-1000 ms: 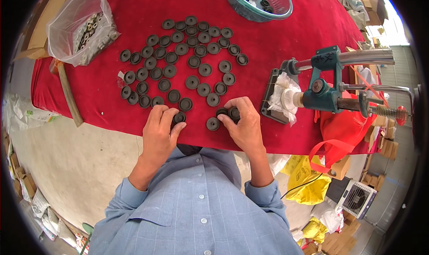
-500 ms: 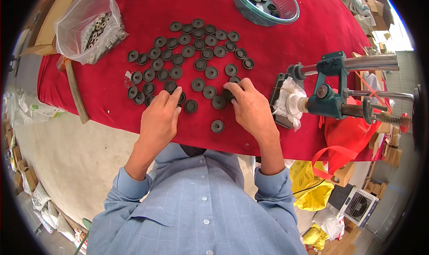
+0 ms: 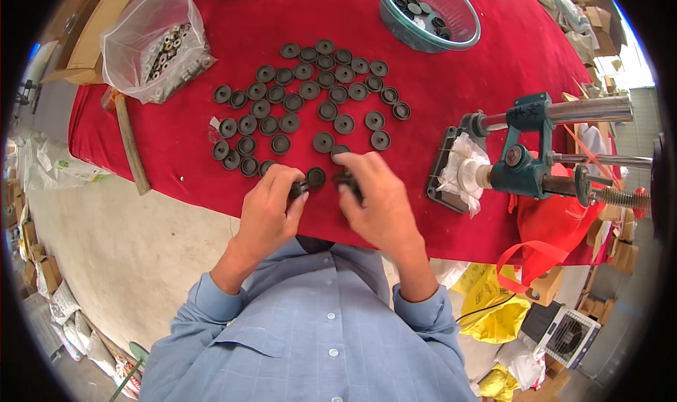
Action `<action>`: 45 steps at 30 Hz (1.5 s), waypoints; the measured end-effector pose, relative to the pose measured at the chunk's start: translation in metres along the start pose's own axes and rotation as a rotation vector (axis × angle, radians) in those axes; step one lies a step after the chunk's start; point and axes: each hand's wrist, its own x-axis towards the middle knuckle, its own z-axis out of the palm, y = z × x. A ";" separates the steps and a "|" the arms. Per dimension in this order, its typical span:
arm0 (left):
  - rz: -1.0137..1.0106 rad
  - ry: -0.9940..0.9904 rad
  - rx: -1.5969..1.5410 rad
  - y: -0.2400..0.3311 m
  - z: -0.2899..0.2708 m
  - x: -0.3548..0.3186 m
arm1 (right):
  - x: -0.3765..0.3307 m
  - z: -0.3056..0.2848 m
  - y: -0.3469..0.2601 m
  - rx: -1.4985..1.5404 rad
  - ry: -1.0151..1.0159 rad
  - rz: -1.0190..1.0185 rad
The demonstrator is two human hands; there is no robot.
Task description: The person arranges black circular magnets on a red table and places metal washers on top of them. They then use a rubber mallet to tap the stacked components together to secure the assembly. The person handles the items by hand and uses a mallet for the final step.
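Many round black caps (image 3: pixel 327 111), dished with a small hub in the middle, lie spread over a red cloth-covered table (image 3: pixel 423 70). Close to the table's near edge, my left hand (image 3: pixel 269 203) pinches dark caps between thumb and fingers; their number is partly hidden. To its right my right hand (image 3: pixel 381 203) curls around black caps (image 3: pixel 348 183), also partly covered by its fingers. A single cap (image 3: pixel 315 177) rests on the cloth between the two hands. Another cap (image 3: pixel 340 150) lies just beyond my right fingertips.
A green hand press (image 3: pixel 518 148) stands at the right, its base wrapped in white plastic. At the far left are a clear bag (image 3: pixel 151 46) of small metal parts and a wooden-handled hammer (image 3: pixel 130 144). A teal basin (image 3: pixel 430 14) with caps sits at the back.
Both hands have drawn nearer to the table's front edge, the right one also shifting left. Several caps near them have left their places on the cloth and dark caps now show in both hands.
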 end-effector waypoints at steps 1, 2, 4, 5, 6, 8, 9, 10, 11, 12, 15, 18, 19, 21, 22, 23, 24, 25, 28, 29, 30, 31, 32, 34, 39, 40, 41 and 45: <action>-0.068 0.057 -0.095 0.009 -0.003 -0.001 | 0.001 0.008 -0.006 -0.037 -0.056 0.033; -0.116 0.082 -0.139 0.007 -0.008 0.000 | 0.002 0.015 -0.010 -0.074 -0.112 0.066; -0.217 0.139 -0.228 -0.003 -0.021 0.000 | 0.004 0.023 -0.010 -0.155 -0.204 0.093; -0.185 0.207 -0.242 -0.007 -0.024 0.005 | 0.005 0.028 -0.007 -0.201 -0.238 0.087; -0.180 0.197 -0.193 -0.015 -0.031 0.009 | 0.006 0.031 -0.006 -0.247 -0.271 0.082; -0.137 0.137 0.072 -0.014 -0.043 0.022 | 0.007 0.033 -0.007 -0.252 -0.276 0.080; -0.132 0.138 0.113 -0.017 -0.044 0.027 | 0.008 0.033 -0.007 -0.254 -0.277 0.080; -0.123 0.139 0.152 -0.020 -0.041 0.032 | 0.008 0.034 -0.009 -0.241 -0.274 0.079; -0.115 0.139 0.192 -0.022 -0.038 0.035 | 0.008 0.036 -0.011 -0.228 -0.271 0.078; -0.139 0.122 0.231 -0.022 -0.035 0.037 | 0.008 0.038 -0.013 -0.215 -0.267 0.078; -0.181 0.101 0.308 -0.026 -0.024 0.043 | 0.008 0.040 -0.016 -0.169 -0.244 0.078; -0.213 0.057 0.291 -0.024 -0.019 0.047 | 0.006 0.048 -0.012 -0.197 -0.169 0.006; -0.206 0.055 0.296 -0.023 -0.018 0.048 | 0.007 0.050 -0.012 -0.192 -0.191 0.014; -0.189 0.049 0.306 -0.021 -0.018 0.047 | 0.008 0.052 -0.014 -0.183 -0.235 0.032; -0.171 0.040 0.311 -0.020 -0.017 0.048 | 0.008 0.052 -0.013 -0.146 -0.254 0.049; -0.152 0.030 0.315 -0.020 -0.018 0.048 | 0.009 0.051 -0.012 -0.109 -0.272 0.067; -0.134 0.021 0.320 -0.020 -0.017 0.049 | 0.009 0.048 -0.010 -0.072 -0.290 0.084; -0.159 0.006 0.306 -0.020 -0.018 0.048 | 0.013 0.042 -0.015 -0.016 -0.296 0.136; -0.156 0.008 0.226 -0.024 -0.017 0.047 | 0.027 0.015 -0.005 0.070 -0.101 0.010; -0.141 0.004 0.217 -0.025 -0.016 0.046 | 0.039 0.001 -0.002 0.056 0.005 -0.022; -0.129 0.000 0.213 -0.026 -0.016 0.045 | 0.053 -0.014 0.001 0.024 0.103 -0.054; -0.112 -0.006 0.204 -0.026 -0.015 0.045 | 0.070 -0.030 0.011 -0.040 0.230 -0.116; -0.088 -0.004 0.216 -0.027 -0.016 0.044 | 0.088 -0.048 0.014 -0.092 0.311 -0.101; -0.035 -0.002 0.236 -0.028 -0.017 0.045 | 0.130 -0.080 0.027 -0.187 0.485 -0.087; -0.249 0.128 -0.459 -0.022 -0.046 0.052 | 0.214 -0.132 0.083 -0.525 0.581 0.034; -0.412 0.141 -0.699 -0.019 -0.055 0.051 | 0.222 -0.133 0.087 -0.555 0.572 0.071; -0.420 0.140 -0.894 -0.040 -0.063 0.047 | 0.227 -0.135 0.085 -0.543 0.511 0.126; -0.452 0.229 -1.524 -0.080 -0.092 0.031 | 0.219 -0.120 0.090 -0.471 0.580 -0.120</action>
